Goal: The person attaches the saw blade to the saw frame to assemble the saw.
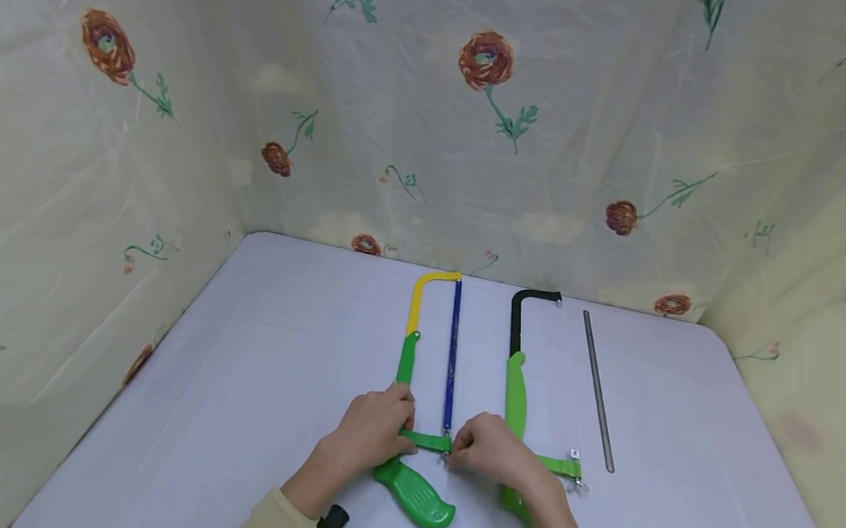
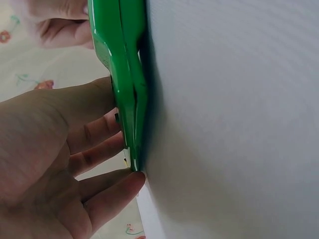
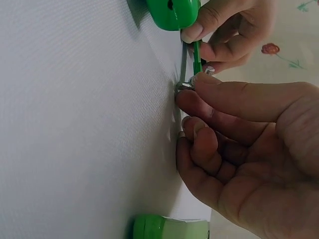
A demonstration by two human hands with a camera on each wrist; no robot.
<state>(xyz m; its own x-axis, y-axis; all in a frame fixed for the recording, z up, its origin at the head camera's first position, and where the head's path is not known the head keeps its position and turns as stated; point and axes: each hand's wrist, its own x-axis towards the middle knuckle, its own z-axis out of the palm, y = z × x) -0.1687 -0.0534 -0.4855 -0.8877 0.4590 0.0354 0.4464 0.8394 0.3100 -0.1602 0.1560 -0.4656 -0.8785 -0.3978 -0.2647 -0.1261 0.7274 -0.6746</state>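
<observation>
A hacksaw (image 1: 416, 496) with a dark green handle and yellow front frame lies on the table, a blue blade (image 1: 453, 355) fitted along it. My left hand (image 1: 373, 424) grips its green frame just above the handle, thumb by the lower arm. At the end of that arm, my right hand (image 1: 495, 450) pinches a metal wing nut (image 3: 184, 86) between thumb and forefinger. Its other fingers are curled in the right wrist view. The left wrist view shows the left fingers (image 2: 112, 191) around the frame's edge, close to the white tabletop.
A second hacksaw (image 1: 516, 391), light green and black with no blade fitted, lies to the right, partly under my right forearm. Beyond it is a loose grey blade (image 1: 598, 392). A black object (image 1: 333, 525) sits by my left sleeve. Flowered curtains surround the white table (image 1: 281, 320).
</observation>
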